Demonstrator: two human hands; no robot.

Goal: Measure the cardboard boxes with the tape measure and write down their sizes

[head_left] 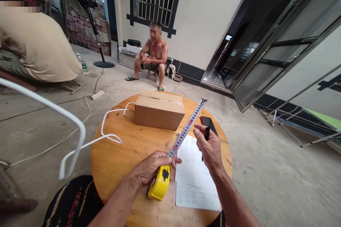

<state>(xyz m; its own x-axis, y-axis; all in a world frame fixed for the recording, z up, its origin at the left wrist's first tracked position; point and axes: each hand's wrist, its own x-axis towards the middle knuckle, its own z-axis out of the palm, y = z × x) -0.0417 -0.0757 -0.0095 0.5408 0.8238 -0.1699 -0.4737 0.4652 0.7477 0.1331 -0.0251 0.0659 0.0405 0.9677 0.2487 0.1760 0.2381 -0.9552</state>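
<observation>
My left hand [151,166] grips a yellow tape measure [159,183] above a round wooden table [117,156]. Its blade [188,126] is pulled out and slants up to the right, its tip past the right end of a closed cardboard box [159,109]. My right hand [209,146] is raised just right of the blade and holds a black pen [206,135]. Under both hands lie white printed sheets of paper [194,177].
A black phone [209,124] lies on the table beyond my right hand. A white cable [106,131] loops over the table's left side. A person sits on a low stool [152,74] by the wall. A fan stand [103,63] and open glass doors [266,49] are farther off.
</observation>
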